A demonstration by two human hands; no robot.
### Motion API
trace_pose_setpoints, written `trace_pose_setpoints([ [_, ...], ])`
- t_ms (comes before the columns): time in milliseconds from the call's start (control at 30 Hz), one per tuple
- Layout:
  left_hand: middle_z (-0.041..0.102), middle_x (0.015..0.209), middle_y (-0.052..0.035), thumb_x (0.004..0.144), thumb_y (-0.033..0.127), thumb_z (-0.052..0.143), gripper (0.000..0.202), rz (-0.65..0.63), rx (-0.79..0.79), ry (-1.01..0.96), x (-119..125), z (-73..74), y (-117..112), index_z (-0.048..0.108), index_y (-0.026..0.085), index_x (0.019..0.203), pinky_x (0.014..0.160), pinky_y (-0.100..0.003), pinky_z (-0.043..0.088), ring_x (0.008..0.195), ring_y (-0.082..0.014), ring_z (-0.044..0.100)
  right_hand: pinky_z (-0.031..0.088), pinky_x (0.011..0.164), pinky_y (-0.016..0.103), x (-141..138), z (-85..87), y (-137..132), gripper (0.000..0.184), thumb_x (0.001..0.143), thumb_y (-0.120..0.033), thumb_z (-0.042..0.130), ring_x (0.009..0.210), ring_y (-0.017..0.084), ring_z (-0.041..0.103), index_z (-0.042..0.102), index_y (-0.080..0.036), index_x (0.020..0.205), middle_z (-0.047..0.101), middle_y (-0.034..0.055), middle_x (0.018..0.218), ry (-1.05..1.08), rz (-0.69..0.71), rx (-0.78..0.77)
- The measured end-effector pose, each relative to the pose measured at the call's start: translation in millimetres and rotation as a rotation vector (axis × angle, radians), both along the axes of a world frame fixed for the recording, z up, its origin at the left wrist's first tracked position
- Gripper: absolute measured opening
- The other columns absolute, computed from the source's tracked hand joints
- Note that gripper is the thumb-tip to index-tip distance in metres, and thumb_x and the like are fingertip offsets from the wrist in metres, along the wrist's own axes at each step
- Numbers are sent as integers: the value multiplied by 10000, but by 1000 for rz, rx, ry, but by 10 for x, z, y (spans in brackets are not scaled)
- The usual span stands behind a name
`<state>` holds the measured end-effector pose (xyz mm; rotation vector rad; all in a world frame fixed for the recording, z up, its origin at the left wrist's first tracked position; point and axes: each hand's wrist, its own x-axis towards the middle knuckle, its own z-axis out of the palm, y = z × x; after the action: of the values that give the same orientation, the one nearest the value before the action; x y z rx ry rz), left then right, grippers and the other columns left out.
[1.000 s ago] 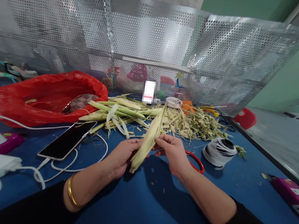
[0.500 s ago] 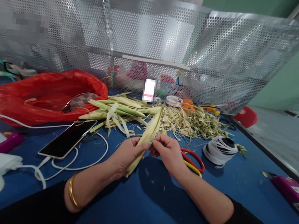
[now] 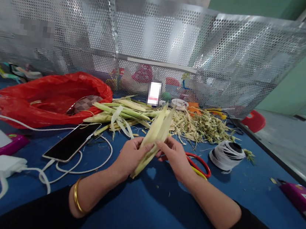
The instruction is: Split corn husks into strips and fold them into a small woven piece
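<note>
Both hands hold one pale leaf [image 3: 154, 135] above the blue table [image 3: 146, 210]: the left hand [image 3: 131, 156] is clasped around its lower part, the right hand [image 3: 174, 156] pinches its edge at mid-length (tip pointing up and away). A leaf pile [image 3: 125, 114], red scissors [image 3: 201, 165], and a phone [image 3: 73, 142] lie nearby.

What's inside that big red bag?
A brown checkered pouch pokes out at the mouth of the red bag. The crumpled plastic hides anything deeper inside.

Dry fibrous husk [image 3: 154, 137], glossy red plastic bag [image 3: 51, 96], shiny perforated metal screen [image 3: 68, 30].
</note>
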<state>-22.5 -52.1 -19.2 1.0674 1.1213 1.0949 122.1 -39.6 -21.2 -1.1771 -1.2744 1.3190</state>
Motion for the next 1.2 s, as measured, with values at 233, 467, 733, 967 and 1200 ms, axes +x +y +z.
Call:
trace_pose_setpoints([
  [233, 697, 700, -41, 726, 328, 680, 212, -10, -154, -222, 15, 14, 15, 674, 144, 831, 564, -244, 482, 574, -149, 615, 438, 482, 239, 18, -68, 37, 233, 676, -397, 625, 544, 139, 542, 623, -173, 612, 592, -2, 563, 23, -53, -1],
  [467, 726, 773, -95, 818, 225, 568, 163, 54, -255, -359, 14, 40, 47, 685, 112, 837, 619, -270, 536, 636, -180, 663, 415, 468, 216, 24, -28, 32, 245, 640, -392, 670, 533, 122, 528, 650, -148, 653, 613, 12, 582, 114, -85, -58],
  [733, 715, 718, -78, 825, 216, 556, 167, 154, -250, -346, 2, 37, 81, 684, 112, 849, 581, -265, 533, 626, -185, 664, 419, 493, 240, 46, -71, 61, 292, 674, -446, 664, 563, 143, 525, 629, -162, 613, 590, 12, 577, 69, -115, 34],
  [967, 697, 805, -83, 826, 225, 558, 151, 206, -230, -299, -48, 30, 111, 663, 119, 844, 521, -240, 517, 597, -141, 630, 408, 527, 254, 85, -91, 105, 246, 731, -406, 609, 566, 133, 462, 621, -179, 636, 559, -6, 604, -59, -231, 251],
  [1200, 508, 598, 30, 822, 282, 557, 185, 170, -165, -304, -161, 108, 174, 637, 136, 902, 345, -150, 293, 393, -40, 416, 406, 534, 258, 94, -51, 116, 251, 702, -421, 630, 559, 138, 480, 599, -189, 611, 556, -13, 576, 54, -209, 159],
])
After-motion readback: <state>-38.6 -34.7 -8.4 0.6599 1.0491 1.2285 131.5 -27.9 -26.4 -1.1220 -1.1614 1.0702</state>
